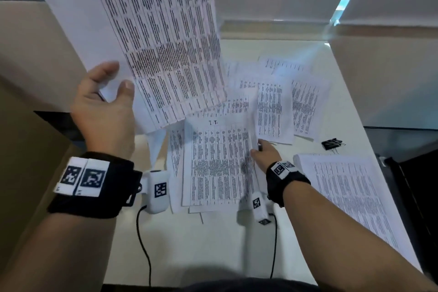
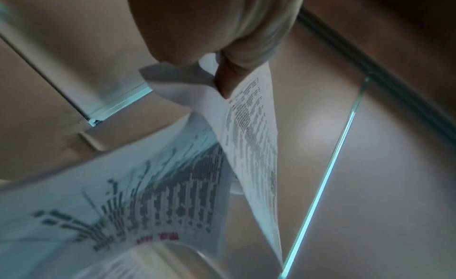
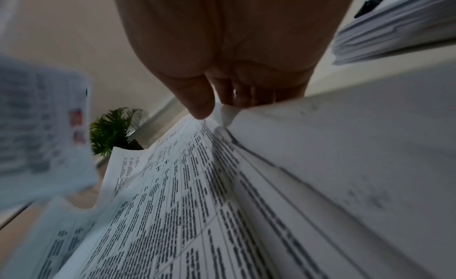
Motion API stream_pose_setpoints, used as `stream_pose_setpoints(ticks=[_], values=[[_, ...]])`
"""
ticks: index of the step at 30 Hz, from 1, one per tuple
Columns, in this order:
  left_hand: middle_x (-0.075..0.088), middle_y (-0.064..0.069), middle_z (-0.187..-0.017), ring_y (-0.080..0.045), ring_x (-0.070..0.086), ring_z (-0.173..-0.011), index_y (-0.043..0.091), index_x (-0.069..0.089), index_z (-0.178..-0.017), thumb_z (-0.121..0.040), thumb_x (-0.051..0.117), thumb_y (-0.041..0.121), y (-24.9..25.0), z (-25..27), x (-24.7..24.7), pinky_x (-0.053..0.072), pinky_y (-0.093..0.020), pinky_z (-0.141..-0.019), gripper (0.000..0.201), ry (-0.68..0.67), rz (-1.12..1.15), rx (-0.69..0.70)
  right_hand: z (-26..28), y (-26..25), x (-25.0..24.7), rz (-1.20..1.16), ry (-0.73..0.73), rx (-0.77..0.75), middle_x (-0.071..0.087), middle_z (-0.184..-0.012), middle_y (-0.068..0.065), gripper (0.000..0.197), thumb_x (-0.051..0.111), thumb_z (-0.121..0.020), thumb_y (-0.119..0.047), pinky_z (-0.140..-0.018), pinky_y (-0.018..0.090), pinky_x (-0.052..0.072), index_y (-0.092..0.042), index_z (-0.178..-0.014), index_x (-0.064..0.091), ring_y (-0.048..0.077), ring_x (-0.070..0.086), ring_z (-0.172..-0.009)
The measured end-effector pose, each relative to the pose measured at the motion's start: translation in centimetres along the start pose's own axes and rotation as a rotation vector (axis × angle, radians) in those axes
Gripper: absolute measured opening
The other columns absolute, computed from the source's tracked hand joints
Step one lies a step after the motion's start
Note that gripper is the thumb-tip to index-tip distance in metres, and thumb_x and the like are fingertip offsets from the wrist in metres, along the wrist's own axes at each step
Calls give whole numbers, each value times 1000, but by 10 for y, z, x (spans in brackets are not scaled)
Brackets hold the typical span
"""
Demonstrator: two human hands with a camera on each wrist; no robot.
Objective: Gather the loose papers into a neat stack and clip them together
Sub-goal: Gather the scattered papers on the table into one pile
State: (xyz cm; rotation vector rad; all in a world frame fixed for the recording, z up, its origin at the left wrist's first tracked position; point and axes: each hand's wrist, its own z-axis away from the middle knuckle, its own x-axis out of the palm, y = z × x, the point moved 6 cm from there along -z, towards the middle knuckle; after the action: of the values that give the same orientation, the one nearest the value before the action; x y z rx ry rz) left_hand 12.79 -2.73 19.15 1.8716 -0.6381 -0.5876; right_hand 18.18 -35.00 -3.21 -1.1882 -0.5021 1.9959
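My left hand [image 1: 111,92] holds a sheaf of printed sheets [image 1: 154,38] raised above the table's left side, thumb on the front and fingers behind; the left wrist view shows a finger pinching the sheets [image 2: 249,131]. Loose printed papers [image 1: 272,102] lie scattered over the white table [image 1: 213,244]. My right hand [image 1: 263,152] pinches the right edge of a printed table sheet [image 1: 218,161] lying in the middle; the right wrist view shows thumb and fingers [image 3: 202,102] on a lifted paper edge [image 3: 227,115]. A black binder clip [image 1: 331,144] lies at the right.
A thick paper stack [image 1: 350,197] lies along the table's right side, next to a dark object at the edge. Beige partition walls stand left, right and behind. A green plant [image 3: 113,129] shows in the right wrist view. Cables run over the table's front.
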Motion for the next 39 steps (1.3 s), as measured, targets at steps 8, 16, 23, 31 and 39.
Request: stream_pose_setpoints(ticks=[8,16,23,31,39], values=[[59,14,-118,-6,55,-121,36,63,-98,-86,69,7,-29,-8,10,44,-32,-107,32,61,195,-263,-1,-36,-9,-392,7,-145,33,-147,5,64,55,-92,-35,-107,42,33,-27,-148,24,26,38,-133],[60,1,-112,-17,57,-102,26,66,-104,-88,67,11,-144,63,19,47,-25,-85,22,26,-93,-634,0,-36,14,-1185,-153,131,68,-106,4,41,42,-93,-52,-92,45,49,-21,-105,65,30,62,-107],[55,-4,-115,-14,55,-77,16,56,-117,-87,63,4,-199,118,25,44,-29,-76,33,-182,-325,-830,10,-14,29,-1132,-245,300,71,-102,16,78,30,-78,-81,-86,44,50,-20,-114,63,32,62,-100],[32,-9,-153,-25,45,-127,23,23,-148,-83,64,-11,-214,110,24,41,-41,-103,84,-54,-148,-949,4,2,29,-870,-156,190,61,-120,12,61,38,-88,-66,-81,47,53,-20,-126,49,32,60,-101],[53,-21,-138,-40,52,-123,1,47,-137,-90,62,30,-205,63,0,42,-45,-104,57,-301,-613,-732,-16,-12,-11,-54,126,-7,63,-114,13,35,52,-91,-10,-81,28,44,-8,-126,54,31,61,-104]])
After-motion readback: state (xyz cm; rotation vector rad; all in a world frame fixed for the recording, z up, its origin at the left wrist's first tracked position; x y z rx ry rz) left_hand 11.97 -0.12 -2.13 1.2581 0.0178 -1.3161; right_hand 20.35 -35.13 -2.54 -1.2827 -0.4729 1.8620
